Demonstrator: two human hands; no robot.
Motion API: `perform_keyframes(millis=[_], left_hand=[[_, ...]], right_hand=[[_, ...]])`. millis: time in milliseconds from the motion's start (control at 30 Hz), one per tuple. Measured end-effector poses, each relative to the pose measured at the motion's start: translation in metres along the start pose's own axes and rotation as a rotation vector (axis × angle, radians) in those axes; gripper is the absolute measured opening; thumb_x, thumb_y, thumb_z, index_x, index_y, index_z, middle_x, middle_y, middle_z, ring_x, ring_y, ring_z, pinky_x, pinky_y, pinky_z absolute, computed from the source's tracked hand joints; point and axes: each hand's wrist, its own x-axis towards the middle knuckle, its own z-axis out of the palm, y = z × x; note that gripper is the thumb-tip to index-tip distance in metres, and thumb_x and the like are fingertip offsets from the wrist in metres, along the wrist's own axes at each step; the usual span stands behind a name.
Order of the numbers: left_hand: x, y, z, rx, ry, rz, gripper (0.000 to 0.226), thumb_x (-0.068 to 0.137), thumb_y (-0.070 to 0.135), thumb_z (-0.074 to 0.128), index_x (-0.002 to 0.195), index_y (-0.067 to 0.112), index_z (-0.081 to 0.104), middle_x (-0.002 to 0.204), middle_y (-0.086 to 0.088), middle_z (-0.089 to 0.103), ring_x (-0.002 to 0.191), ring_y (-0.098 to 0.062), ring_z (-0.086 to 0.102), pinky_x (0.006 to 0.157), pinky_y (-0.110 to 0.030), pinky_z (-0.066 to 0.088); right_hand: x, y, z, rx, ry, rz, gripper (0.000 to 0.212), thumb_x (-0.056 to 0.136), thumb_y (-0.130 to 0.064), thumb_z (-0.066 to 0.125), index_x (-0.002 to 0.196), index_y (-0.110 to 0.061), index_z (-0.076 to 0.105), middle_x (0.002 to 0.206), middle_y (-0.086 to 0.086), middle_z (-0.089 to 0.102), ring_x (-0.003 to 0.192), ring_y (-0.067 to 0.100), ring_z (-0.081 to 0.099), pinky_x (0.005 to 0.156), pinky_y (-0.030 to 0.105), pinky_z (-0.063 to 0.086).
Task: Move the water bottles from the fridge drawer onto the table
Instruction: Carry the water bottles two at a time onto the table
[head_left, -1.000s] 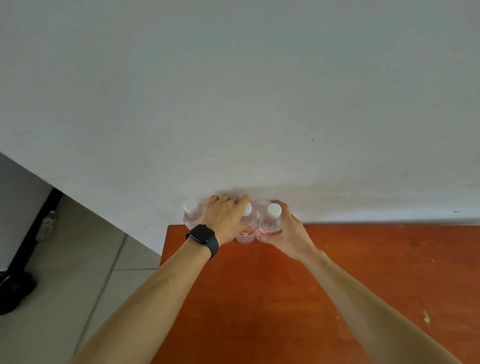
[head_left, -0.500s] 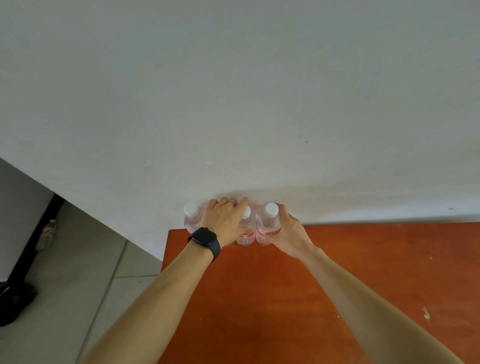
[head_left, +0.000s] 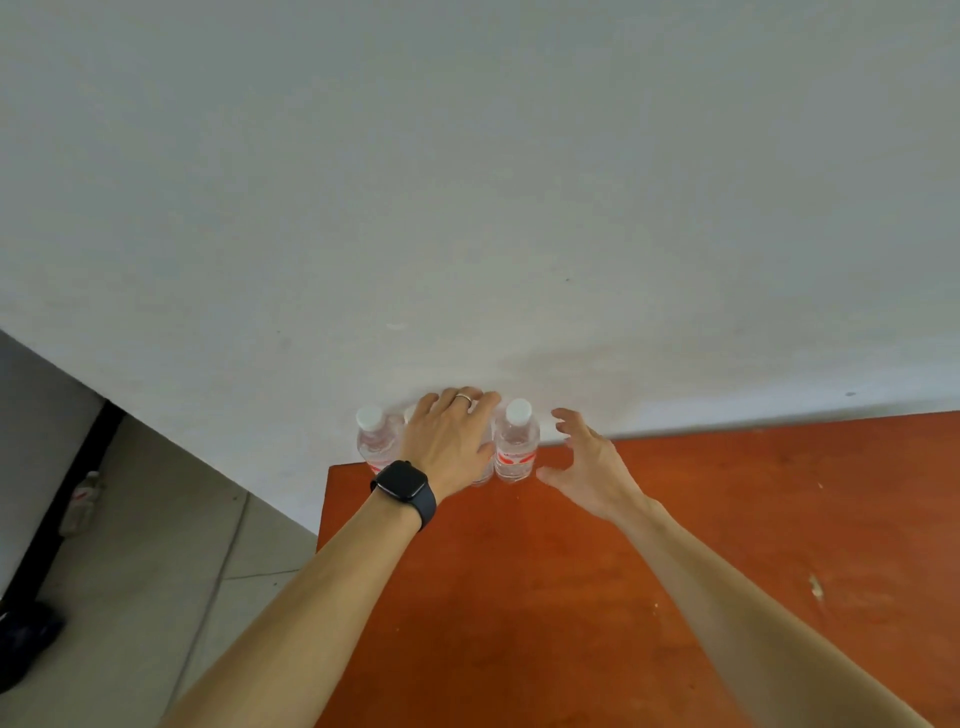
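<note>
Clear middle bottle (head_left: 482, 477) mostly hidden behind left hand (head_left: 447, 441).

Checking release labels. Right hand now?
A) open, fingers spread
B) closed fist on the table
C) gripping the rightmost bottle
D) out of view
A: the right hand sits beside the rightmost bottle with its fingers spread and not curled round it.
</note>
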Motion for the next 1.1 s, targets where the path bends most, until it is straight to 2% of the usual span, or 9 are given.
perform_keyframes(millis=[100, 167, 267, 433, 533, 667, 800, 933, 1100], left_hand=[[-0.012, 0.043, -0.01, -0.024, 0.033, 0.041, 0.048, 0.098, 0.035, 0.053, 0.144, 0.025, 0.043, 0.146, 0.0, 0.05, 0.137, -0.022, 0.042, 0.113, -0.041, 0.032], [-0.018, 0.082, -0.016, -0.066, 0.04, 0.091, 0.045, 0.099, 0.034, 0.05, 0.142, 0.024, 0.045, 0.145, -0.001, 0.052, 0.136, -0.022, 0.043, 0.113, -0.042, 0.033], [-0.03, 0.153, -0.019, -0.129, -0.009, 0.21, 0.043, 0.1, 0.032, 0.047, 0.142, 0.024, 0.045, 0.145, -0.002, 0.05, 0.135, -0.023, 0.042, 0.113, -0.043, 0.032], [-0.067, 0.315, -0.022, -0.175, -0.043, 0.442, 0.043, 0.1, 0.033, 0.046, 0.142, 0.026, 0.045, 0.145, -0.003, 0.052, 0.135, -0.022, 0.043, 0.112, -0.041, 0.031], [-0.102, 0.432, -0.027, -0.177, -0.029, 0.617, 0.045, 0.098, 0.037, 0.047, 0.143, 0.028, 0.046, 0.142, -0.003, 0.055, 0.133, -0.022, 0.046, 0.108, -0.04, 0.037], [-0.168, 0.584, -0.043, -0.189, -0.001, 0.88, 0.045, 0.097, 0.038, 0.051, 0.141, 0.029, 0.048, 0.137, -0.001, 0.059, 0.129, -0.021, 0.05, 0.103, -0.038, 0.039], [-0.237, 0.718, -0.059, -0.169, 0.02, 1.122, 0.039, 0.096, 0.038, 0.049, 0.134, 0.03, 0.053, 0.128, 0.0, 0.063, 0.119, -0.023, 0.053, 0.096, -0.038, 0.04], [-0.297, 0.826, -0.071, -0.234, -0.045, 1.32, 0.045, 0.098, 0.041, 0.051, 0.143, 0.032, 0.05, 0.138, 0.0, 0.058, 0.129, -0.022, 0.048, 0.109, -0.039, 0.037], [-0.362, 0.934, -0.076, -0.29, -0.045, 1.495, 0.042, 0.098, 0.038, 0.052, 0.139, 0.035, 0.053, 0.135, 0.002, 0.06, 0.128, -0.022, 0.049, 0.11, -0.036, 0.034]], right_hand=[[-0.05, 0.02, -0.029, -0.015, 0.065, 0.012, 0.063, 0.092, -0.036, 0.069, 0.146, -0.033, 0.038, 0.143, -0.003, 0.054, 0.118, 0.014, 0.058, 0.086, 0.02, 0.043], [-0.093, 0.036, -0.053, -0.032, 0.124, 0.02, 0.056, 0.094, -0.038, 0.066, 0.145, -0.035, 0.044, 0.139, -0.01, 0.057, 0.118, 0.01, 0.059, 0.088, 0.017, 0.041], [-0.167, 0.067, -0.093, -0.058, 0.218, 0.046, 0.047, 0.095, -0.038, 0.065, 0.14, -0.036, 0.051, 0.136, -0.014, 0.059, 0.127, 0.008, 0.054, 0.102, 0.021, 0.039], [-0.32, 0.133, -0.16, -0.165, 0.414, 0.172, 0.035, 0.095, -0.04, 0.063, 0.129, -0.042, 0.059, 0.133, -0.014, 0.061, 0.126, 0.015, 0.055, 0.104, 0.036, 0.046], [-0.432, 0.168, -0.197, -0.23, 0.524, 0.305, 0.034, 0.096, -0.044, 0.059, 0.13, -0.043, 0.059, 0.14, -0.016, 0.055, 0.134, 0.014, 0.047, 0.11, 0.038, 0.041], [-0.587, 0.211, -0.229, -0.226, 0.745, 0.489, 0.032, 0.096, -0.046, 0.06, 0.127, -0.043, 0.061, 0.138, -0.015, 0.058, 0.13, 0.016, 0.051, 0.109, 0.036, 0.042], [-0.731, 0.239, -0.247, -0.185, 0.917, 0.701, 0.032, 0.098, -0.049, 0.056, 0.129, -0.044, 0.059, 0.143, -0.015, 0.053, 0.133, 0.015, 0.048, 0.11, 0.035, 0.039], [-0.848, 0.259, -0.252, -0.131, 1.095, 0.85, 0.035, 0.097, -0.045, 0.059, 0.13, -0.038, 0.062, 0.141, -0.012, 0.056, 0.131, 0.012, 0.049, 0.11, 0.034, 0.04], [-0.959, 0.285, -0.251, -0.097, 1.276, 0.998, 0.036, 0.093, -0.038, 0.066, 0.129, -0.034, 0.065, 0.135, -0.012, 0.061, 0.127, 0.011, 0.053, 0.109, 0.028, 0.039]])
